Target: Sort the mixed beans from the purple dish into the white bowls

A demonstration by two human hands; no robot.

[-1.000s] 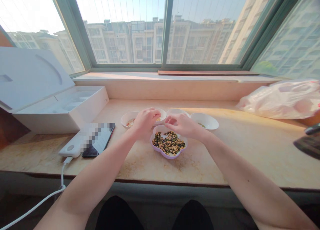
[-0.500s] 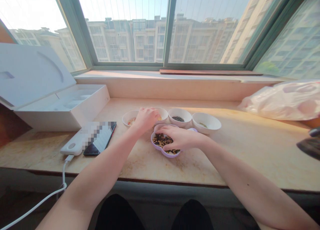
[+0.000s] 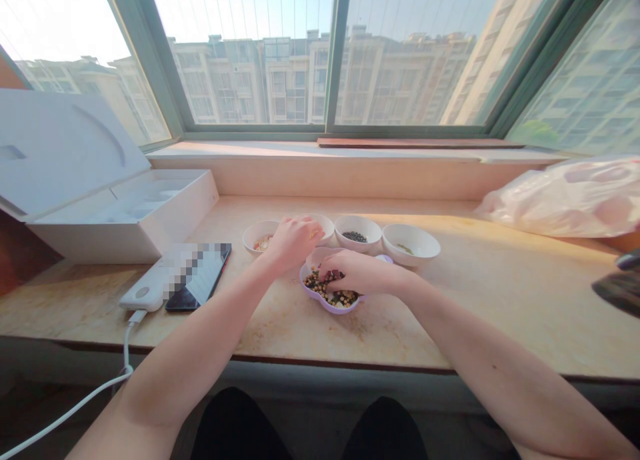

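A light purple lobed bowl (image 3: 334, 308) holds mixed dark and tan beans (image 3: 345, 299), with a few pale pieces among them. My right hand (image 3: 364, 272) reaches into it, fingers bent together and tips down in the beans. Just behind, my left hand (image 3: 296, 240) is closed over the near side of a white bowl (image 3: 326, 224); its fingertips and anything in them are hidden. Beside it on the left is another white bowl (image 3: 246, 239) with pale and reddish pieces. To the right stand a white bowl of black beans (image 3: 355, 236) and one with a little greenish stuff (image 3: 406, 248).
An opened white box (image 3: 175, 213) stands at the left. In front of it lie a white power bank (image 3: 145, 293) with a cable (image 3: 127, 353) and a dark phone (image 3: 210, 280). A plastic bag (image 3: 565, 200) rests at the right, near a dark object (image 3: 620, 290). Windows rise behind.
My right hand's fingers have drawn together and dipped deeper into the beans in the purple bowl. My left hand stays over the same white bowl, shifted slightly to the right.
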